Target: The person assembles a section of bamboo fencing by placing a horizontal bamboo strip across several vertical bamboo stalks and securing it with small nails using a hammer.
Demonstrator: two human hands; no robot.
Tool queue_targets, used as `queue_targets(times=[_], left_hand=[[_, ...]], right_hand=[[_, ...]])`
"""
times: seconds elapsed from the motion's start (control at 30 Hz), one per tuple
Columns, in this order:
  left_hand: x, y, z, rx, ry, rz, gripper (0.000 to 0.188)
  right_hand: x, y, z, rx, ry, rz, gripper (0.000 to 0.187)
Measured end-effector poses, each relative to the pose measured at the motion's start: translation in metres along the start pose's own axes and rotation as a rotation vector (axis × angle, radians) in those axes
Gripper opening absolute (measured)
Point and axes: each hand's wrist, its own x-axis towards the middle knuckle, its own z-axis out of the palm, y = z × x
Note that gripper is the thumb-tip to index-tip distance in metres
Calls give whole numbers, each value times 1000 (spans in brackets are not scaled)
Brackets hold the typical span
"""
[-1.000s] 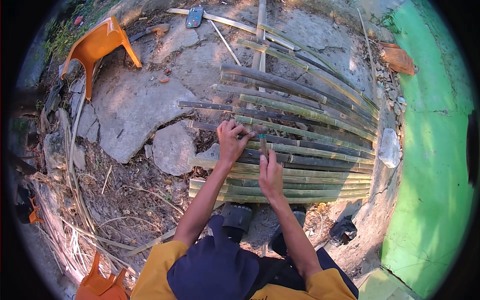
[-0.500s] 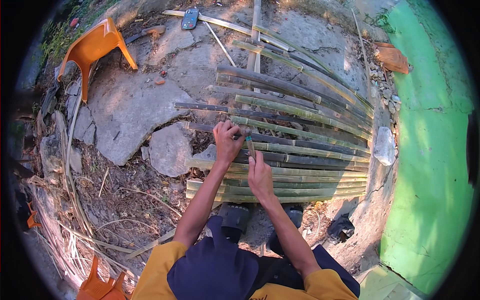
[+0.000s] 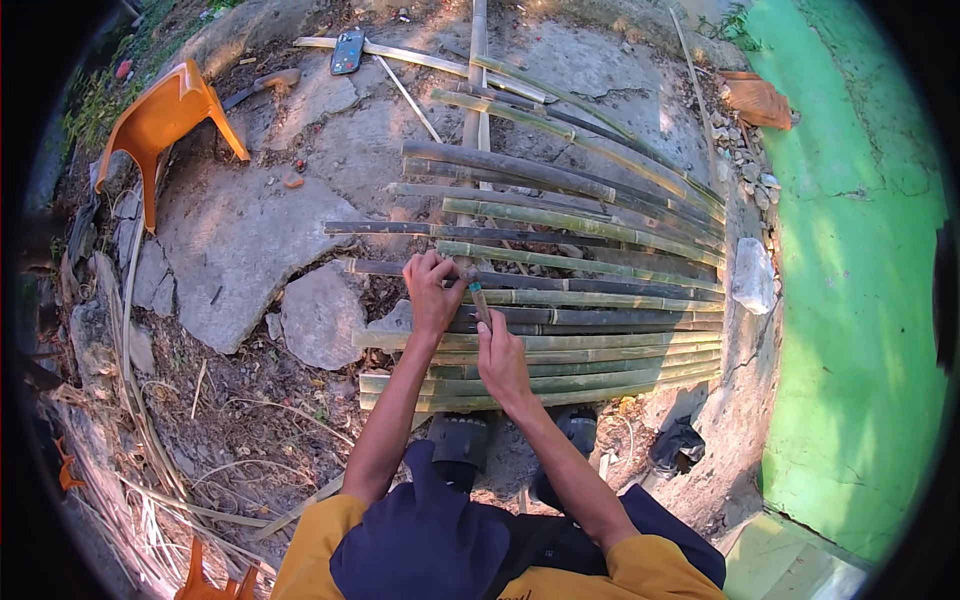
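My right hand point(image 3: 503, 362) is closed round the handle of a hammer point(image 3: 481, 302), which has a teal band just below its head. The hammer head is at the left part of the bamboo strips point(image 3: 610, 342), right beside my left hand point(image 3: 433, 296). My left hand is closed with the fingers bent and pinched over the strips; what they hold, if anything, is too small to make out. The strips, some green and some dark, lie side by side across a long bamboo pole point(image 3: 473, 122) that runs away from me.
A white block point(image 3: 753, 276) sits against the strips' right ends, before a green floor point(image 3: 850, 300). Broken concrete slabs point(image 3: 322, 315) lie to the left. Farther off are an orange plastic chair point(image 3: 160, 120), a knife point(image 3: 262, 86) and a phone point(image 3: 347, 52).
The whole view has shifted slightly, so the strips and both hands appear farther left. My hands and the hammer keep nearly the same place over the strips.
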Motion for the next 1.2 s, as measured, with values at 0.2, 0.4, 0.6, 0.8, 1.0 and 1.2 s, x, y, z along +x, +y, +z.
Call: queue_targets(times=[0.2, 0.4, 0.6, 0.8, 1.0, 1.2], left_hand=[[1, -2, 1, 34, 21, 34, 28], [-4, -11, 4, 34, 27, 35, 26], [-2, -7, 3, 13, 6, 28, 25], [-2, -8, 4, 3, -4, 13, 24], [-2, -11, 7, 20, 39, 51, 36], [-3, -7, 6, 14, 9, 13, 23]], right_hand=[[1, -4, -3, -16, -11, -1, 26], [0, -5, 1, -12, -28, 10, 26], [1, 0, 1, -8, 2, -8, 26], [2, 0, 1, 6, 39, -62, 24], [2, -3, 0, 8, 40, -30, 22], [2, 2, 2, 8, 49, -42, 22]])
